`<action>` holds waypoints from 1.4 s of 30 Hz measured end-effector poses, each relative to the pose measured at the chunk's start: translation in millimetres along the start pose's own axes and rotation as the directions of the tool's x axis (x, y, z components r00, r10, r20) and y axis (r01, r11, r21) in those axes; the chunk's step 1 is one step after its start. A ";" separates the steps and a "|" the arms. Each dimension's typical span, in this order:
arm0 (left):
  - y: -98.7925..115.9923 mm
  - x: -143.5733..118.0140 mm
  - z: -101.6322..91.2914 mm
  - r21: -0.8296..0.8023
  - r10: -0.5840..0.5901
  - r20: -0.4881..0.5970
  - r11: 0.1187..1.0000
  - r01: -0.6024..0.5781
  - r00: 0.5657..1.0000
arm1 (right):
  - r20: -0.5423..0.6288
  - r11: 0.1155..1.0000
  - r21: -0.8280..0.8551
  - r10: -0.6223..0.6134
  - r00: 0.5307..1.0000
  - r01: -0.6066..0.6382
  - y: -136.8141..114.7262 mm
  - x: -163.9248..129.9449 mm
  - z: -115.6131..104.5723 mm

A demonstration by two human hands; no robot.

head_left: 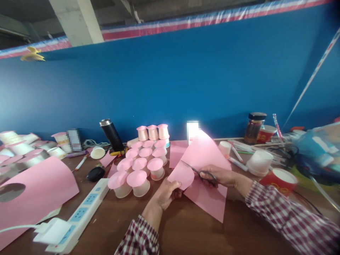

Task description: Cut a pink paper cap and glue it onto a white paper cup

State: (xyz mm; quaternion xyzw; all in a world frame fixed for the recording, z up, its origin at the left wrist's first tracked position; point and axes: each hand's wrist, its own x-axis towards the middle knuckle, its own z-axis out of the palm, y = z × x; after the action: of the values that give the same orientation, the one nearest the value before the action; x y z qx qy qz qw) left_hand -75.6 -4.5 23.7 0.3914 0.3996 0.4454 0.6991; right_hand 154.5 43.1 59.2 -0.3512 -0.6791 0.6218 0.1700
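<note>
Left hand: the left hand (166,194) is closed on the near edge of the pink paper (204,159), pinching a rounded flap.
Right hand: the right hand (221,176) grips the scissors (202,172), blades in the paper.
Paper: held above the wooden table (186,226), in the middle.
Beside: pink-topped cups (140,170) at the left, power strip (79,216) nearer.
Far: black flask (111,134), glass jar (254,127).

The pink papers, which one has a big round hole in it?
The pink sheet lying flat at the far left of the table has the round hole near its left edge. The pink paper held in the hands shows none.
</note>
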 end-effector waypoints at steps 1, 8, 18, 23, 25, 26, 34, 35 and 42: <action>-0.5 0.4 -0.6 -0.006 -0.003 -0.005 1.000 0.003 1.000 | -0.004 1.000 -0.007 -0.002 1.000 0.002 0.8 0.3 -0.4; -4.6 3.5 -4.7 -0.038 -0.030 -0.038 0.999 0.029 0.999 | -0.031 1.000 -0.019 -0.001 1.000 0.000 5.9 0.6 -2.2; -1.9 1.8 -4.5 -0.085 -0.017 -0.011 0.996 0.016 1.000 | -0.107 0.998 0.028 0.062 0.992 -0.060 13.3 -2.6 -4.5; 0.6 -2.8 -2.6 -0.041 0.091 0.038 0.995 -0.090 0.995 | -0.199 0.988 0.150 -0.004 0.980 0.035 12.2 -8.6 3.4; 1.8 -5.1 -2.2 0.004 0.088 0.083 0.996 -0.088 0.993 | -0.210 0.982 0.179 -0.012 0.978 0.051 11.5 -11.9 9.2; 2.4 -6.2 -2.3 0.031 0.079 0.113 0.996 -0.083 0.990 | -0.190 0.982 0.183 -0.014 0.982 0.049 11.5 -13.9 11.8; 3.6 -9.6 -3.6 0.166 -0.016 0.182 0.986 -0.015 0.983 | -0.108 0.994 0.110 0.010 0.994 0.002 9.7 -30.7 13.5; 3.2 -9.4 -3.4 0.133 -0.017 0.173 0.991 -0.007 0.985 | -0.184 0.999 0.053 0.013 0.983 -0.003 10.1 -29.4 12.6; 2.0 -8.5 -6.6 -0.125 0.027 0.198 0.992 -0.002 0.980 | -0.550 0.671 -0.696 -0.267 0.792 -0.256 37.9 -5.8 16.6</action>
State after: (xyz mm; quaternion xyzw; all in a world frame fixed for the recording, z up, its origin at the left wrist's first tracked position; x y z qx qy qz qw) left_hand -84.6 -10.6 24.8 0.3925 0.2964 0.4331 0.7553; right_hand 157.4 26.3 21.0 -0.5678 -0.7791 0.1425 0.2242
